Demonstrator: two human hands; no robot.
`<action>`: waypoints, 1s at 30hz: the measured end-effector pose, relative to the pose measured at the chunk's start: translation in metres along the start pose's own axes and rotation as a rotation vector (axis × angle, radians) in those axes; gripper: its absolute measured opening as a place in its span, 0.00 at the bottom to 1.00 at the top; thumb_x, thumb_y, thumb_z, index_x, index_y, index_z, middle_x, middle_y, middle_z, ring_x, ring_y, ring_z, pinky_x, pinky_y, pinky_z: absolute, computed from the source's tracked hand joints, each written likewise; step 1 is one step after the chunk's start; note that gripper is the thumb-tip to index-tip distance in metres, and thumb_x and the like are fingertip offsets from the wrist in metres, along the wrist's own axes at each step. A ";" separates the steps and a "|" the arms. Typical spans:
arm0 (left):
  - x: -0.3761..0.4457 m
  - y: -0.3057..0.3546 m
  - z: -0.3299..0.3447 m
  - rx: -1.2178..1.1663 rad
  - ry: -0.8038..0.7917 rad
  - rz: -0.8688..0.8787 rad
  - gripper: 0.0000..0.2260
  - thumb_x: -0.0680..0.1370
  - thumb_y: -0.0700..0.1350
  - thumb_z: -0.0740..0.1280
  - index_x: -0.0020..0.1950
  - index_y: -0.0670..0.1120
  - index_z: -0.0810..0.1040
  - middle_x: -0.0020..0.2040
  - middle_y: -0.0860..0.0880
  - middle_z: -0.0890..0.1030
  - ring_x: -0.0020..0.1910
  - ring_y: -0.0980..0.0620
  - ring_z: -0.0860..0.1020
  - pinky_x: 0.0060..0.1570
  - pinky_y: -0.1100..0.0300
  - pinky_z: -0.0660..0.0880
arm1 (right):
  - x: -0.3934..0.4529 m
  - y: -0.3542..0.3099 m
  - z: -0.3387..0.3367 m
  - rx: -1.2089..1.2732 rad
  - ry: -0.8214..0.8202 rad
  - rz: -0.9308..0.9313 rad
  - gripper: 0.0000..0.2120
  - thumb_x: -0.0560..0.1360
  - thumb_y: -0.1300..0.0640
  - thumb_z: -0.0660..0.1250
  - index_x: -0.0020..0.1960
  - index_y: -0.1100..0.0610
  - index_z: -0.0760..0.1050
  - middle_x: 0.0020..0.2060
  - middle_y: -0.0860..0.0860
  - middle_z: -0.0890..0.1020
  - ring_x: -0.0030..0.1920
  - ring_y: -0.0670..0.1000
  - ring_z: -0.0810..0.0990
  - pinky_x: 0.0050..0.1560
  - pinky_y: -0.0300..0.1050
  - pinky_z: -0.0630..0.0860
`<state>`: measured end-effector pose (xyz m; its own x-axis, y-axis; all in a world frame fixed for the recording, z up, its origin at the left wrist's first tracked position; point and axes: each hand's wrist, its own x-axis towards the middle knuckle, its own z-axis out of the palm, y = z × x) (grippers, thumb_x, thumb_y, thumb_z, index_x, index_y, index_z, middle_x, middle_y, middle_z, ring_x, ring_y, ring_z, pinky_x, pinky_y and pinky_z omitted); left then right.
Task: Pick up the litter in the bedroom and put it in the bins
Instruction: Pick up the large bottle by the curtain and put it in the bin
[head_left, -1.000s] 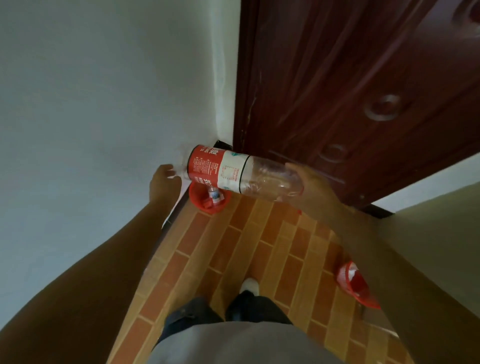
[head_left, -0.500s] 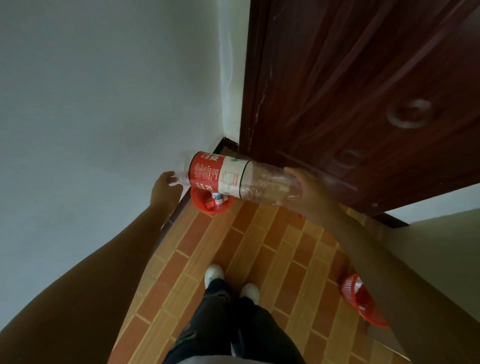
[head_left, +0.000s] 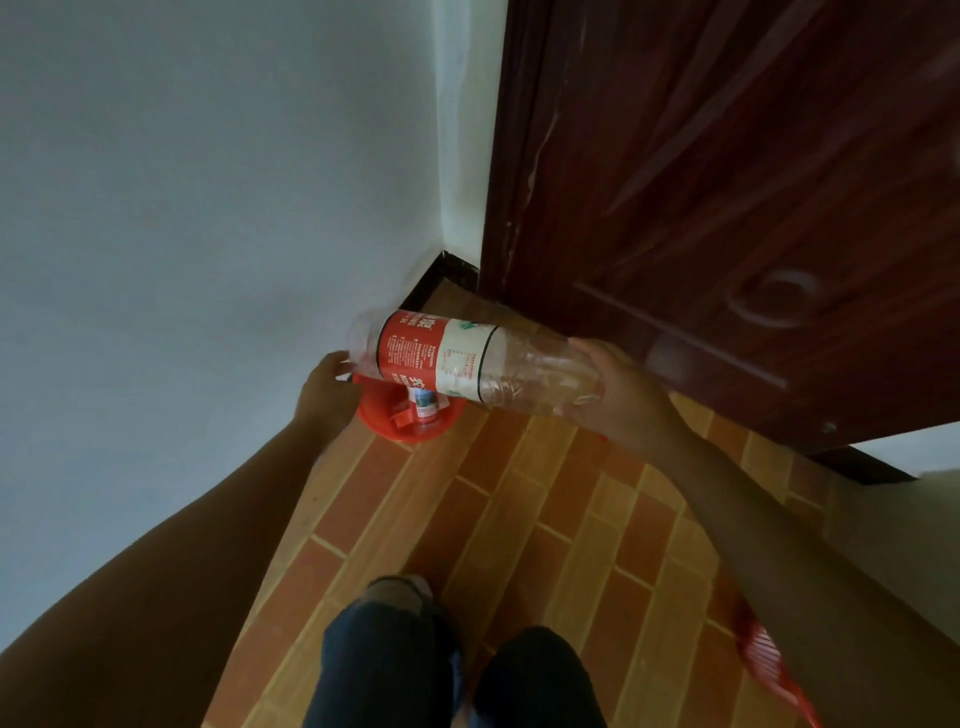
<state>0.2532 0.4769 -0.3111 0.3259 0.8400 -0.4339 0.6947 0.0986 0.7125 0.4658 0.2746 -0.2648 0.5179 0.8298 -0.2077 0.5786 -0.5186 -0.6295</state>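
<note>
The bin (head_left: 410, 418), a red one on the floor in the corner by the wall (head_left: 208, 208), is mostly hidden behind the bottle (head_left: 467, 364); only its near rim and a small bottle (head_left: 425, 408) lying inside show. A second red bin (head_left: 774, 670) is cut off at the lower right edge, under the right forearm. The left hand's fingertips vanish behind the bottle's base, so I cannot tell whether the left hand (head_left: 324, 387) is gripping or only touching it. The cap end is buried in the right hand (head_left: 618, 395), whose fingers are wrapped tight around the neck.

Compared with half a second ago, the door (head_left: 727, 208) and the corner look closer, and one knee is now forward where shoes showed before.

The bottle is held in the air above the bin, lying nearly level, base to the left wall, neck to the right, tipped slightly down toward the neck.
</note>
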 end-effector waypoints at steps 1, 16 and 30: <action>0.011 -0.013 0.013 0.009 -0.004 -0.006 0.20 0.75 0.35 0.62 0.67 0.40 0.67 0.66 0.40 0.74 0.62 0.41 0.73 0.56 0.53 0.70 | 0.008 0.015 0.016 -0.013 -0.003 -0.002 0.36 0.67 0.54 0.74 0.71 0.54 0.62 0.69 0.50 0.69 0.66 0.49 0.69 0.61 0.41 0.67; 0.122 -0.184 0.123 0.002 0.086 0.101 0.03 0.75 0.43 0.64 0.46 0.49 0.76 0.47 0.45 0.82 0.46 0.45 0.80 0.53 0.46 0.77 | 0.093 0.132 0.186 -0.256 0.009 -0.148 0.38 0.68 0.50 0.73 0.73 0.52 0.58 0.72 0.50 0.64 0.71 0.53 0.62 0.70 0.51 0.62; 0.147 -0.211 0.147 -0.044 0.051 0.104 0.20 0.71 0.39 0.71 0.61 0.43 0.72 0.53 0.46 0.76 0.54 0.48 0.74 0.59 0.46 0.73 | 0.149 0.099 0.219 -0.777 -0.029 -0.438 0.34 0.70 0.54 0.69 0.72 0.52 0.57 0.72 0.49 0.62 0.71 0.53 0.59 0.69 0.54 0.55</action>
<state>0.2484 0.5011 -0.6061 0.3611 0.8726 -0.3290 0.6297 0.0320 0.7762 0.4620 0.3923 -0.5224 0.1399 0.9857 -0.0934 0.9901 -0.1381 0.0261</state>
